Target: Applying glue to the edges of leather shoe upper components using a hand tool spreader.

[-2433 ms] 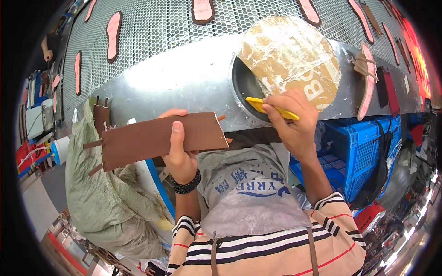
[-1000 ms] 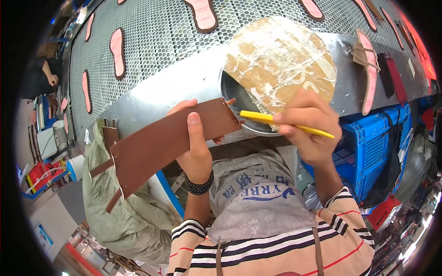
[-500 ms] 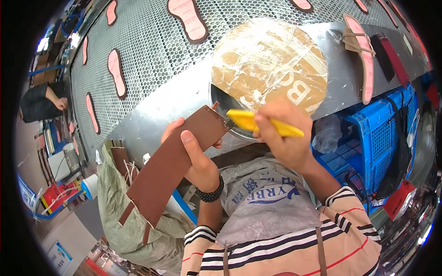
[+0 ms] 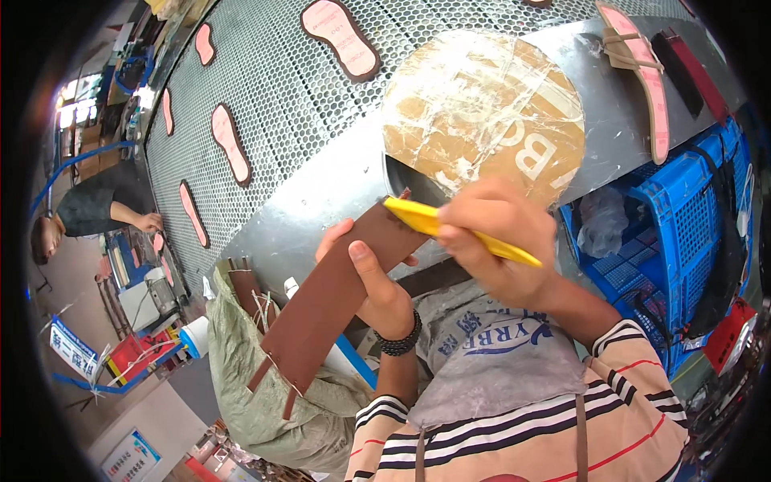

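My left hand (image 4: 379,281) grips a long brown strip of leather-like material (image 4: 329,305), thumb on top and fingers underneath. The strip slants from lower left to upper right, with narrow tabs at its lower end. In my right hand (image 4: 506,237) is a yellow-handled brush (image 4: 466,230), held over the strip's upper end; its bristles are mostly hidden. Just beyond that end stands a round metal pot (image 4: 408,181), largely covered by a cardboard disc (image 4: 482,104) smeared with whitish residue.
Pink insoles with dark rims (image 4: 230,145) lie on a mesh conveyor (image 4: 273,96). A rubber-banded insole bundle (image 4: 638,80) rests on the metal ledge, right. Below it is a blue crate (image 4: 683,233); a green sack (image 4: 265,410) is at left. Another person (image 4: 104,197) works far left.
The view has shifted, so the scene sits further right and lower. My right hand has brought the brush over the strip's upper end, while my left keeps its hold.
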The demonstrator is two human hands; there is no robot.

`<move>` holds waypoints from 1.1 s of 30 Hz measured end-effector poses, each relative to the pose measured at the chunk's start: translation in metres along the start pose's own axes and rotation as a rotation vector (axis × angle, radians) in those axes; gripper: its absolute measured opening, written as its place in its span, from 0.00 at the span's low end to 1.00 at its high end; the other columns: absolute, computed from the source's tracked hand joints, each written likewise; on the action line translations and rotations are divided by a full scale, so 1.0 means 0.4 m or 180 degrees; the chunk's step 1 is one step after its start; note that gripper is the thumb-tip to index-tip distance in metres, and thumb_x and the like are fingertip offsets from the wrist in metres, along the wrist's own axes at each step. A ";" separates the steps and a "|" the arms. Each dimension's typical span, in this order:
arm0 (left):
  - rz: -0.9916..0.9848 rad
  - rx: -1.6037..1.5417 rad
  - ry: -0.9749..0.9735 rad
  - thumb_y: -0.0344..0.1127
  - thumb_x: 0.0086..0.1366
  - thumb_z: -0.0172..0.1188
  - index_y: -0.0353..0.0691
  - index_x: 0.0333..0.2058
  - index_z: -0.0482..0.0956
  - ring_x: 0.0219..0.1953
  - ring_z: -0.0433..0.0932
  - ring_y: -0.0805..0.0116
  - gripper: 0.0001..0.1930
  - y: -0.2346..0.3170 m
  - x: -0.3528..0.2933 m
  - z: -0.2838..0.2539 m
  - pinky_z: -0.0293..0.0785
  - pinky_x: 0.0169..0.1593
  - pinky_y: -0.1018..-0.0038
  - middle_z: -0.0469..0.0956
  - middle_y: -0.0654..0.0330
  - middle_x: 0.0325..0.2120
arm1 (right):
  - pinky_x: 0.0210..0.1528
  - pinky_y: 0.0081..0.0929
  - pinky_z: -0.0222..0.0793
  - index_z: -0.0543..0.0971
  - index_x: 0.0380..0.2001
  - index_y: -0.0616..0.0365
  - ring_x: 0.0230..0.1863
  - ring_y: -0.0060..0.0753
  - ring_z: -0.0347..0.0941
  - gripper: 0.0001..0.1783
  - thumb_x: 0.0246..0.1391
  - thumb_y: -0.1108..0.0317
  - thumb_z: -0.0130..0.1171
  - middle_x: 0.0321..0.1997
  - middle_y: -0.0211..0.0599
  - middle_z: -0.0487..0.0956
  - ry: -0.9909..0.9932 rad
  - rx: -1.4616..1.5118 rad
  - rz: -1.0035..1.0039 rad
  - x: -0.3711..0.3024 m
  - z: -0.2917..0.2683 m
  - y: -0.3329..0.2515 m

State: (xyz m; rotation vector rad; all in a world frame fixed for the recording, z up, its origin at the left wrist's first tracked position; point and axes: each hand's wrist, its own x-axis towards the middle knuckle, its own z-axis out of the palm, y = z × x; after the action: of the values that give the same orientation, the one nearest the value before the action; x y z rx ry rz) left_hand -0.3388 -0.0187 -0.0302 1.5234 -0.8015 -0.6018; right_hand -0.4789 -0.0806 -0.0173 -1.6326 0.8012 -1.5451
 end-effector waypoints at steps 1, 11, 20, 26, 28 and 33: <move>-0.0020 -0.0049 -0.0078 0.45 0.74 0.49 0.37 0.55 0.65 0.31 0.80 0.62 0.19 0.009 -0.003 0.000 0.75 0.22 0.74 0.76 0.48 0.39 | 0.28 0.29 0.70 0.78 0.36 0.63 0.28 0.39 0.74 0.07 0.54 0.77 0.65 0.29 0.39 0.78 -0.0036 -0.0101 0.0039 0.003 0.005 0.010; 0.0085 -0.0051 -0.0175 0.44 0.74 0.50 0.34 0.53 0.68 0.38 0.80 0.61 0.19 0.030 -0.012 0.006 0.78 0.33 0.71 0.74 0.49 0.43 | 0.27 0.31 0.69 0.78 0.35 0.61 0.26 0.40 0.73 0.06 0.54 0.76 0.65 0.29 0.40 0.77 -0.0093 -0.0192 -0.0025 -0.011 -0.010 0.002; 0.0114 0.0186 -0.0611 0.32 0.50 0.57 0.28 0.50 0.70 0.37 0.71 0.70 0.26 0.065 0.082 -0.121 0.65 0.48 0.76 0.73 0.56 0.33 | 0.31 0.32 0.67 0.80 0.33 0.60 0.29 0.39 0.73 0.07 0.50 0.74 0.67 0.26 0.36 0.77 -0.0861 -0.1060 0.0062 -0.023 -0.065 0.034; -0.1095 -0.1147 -0.1187 0.38 0.53 0.60 0.25 0.53 0.67 0.24 0.74 0.68 0.31 0.080 0.107 -0.230 0.68 0.26 0.76 0.76 0.50 0.29 | 0.33 0.32 0.66 0.81 0.32 0.59 0.31 0.38 0.72 0.07 0.49 0.73 0.69 0.27 0.35 0.78 -0.1207 -0.1232 0.0231 -0.036 -0.060 0.030; -0.1095 -0.1187 -0.1381 0.39 0.57 0.59 0.26 0.50 0.66 0.20 0.71 0.68 0.27 0.098 0.115 -0.220 0.66 0.23 0.77 0.75 0.52 0.25 | 0.34 0.34 0.66 0.81 0.32 0.59 0.30 0.38 0.71 0.07 0.49 0.73 0.69 0.28 0.35 0.80 -0.1043 -0.1110 0.0229 -0.039 -0.052 0.035; -0.1911 -0.1091 -0.1859 0.43 0.60 0.58 0.26 0.46 0.68 0.16 0.71 0.69 0.25 0.086 0.150 -0.240 0.64 0.19 0.78 0.76 0.51 0.22 | 0.35 0.34 0.66 0.82 0.32 0.59 0.30 0.38 0.71 0.07 0.49 0.72 0.69 0.30 0.35 0.81 -0.1037 -0.1145 0.0314 -0.032 -0.058 0.031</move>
State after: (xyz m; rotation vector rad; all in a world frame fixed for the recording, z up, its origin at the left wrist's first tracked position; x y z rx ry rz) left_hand -0.2324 -0.0055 0.0194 1.2644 -0.6094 -1.5965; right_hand -0.5023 -0.0786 -0.0345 -2.0041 1.0006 -1.0686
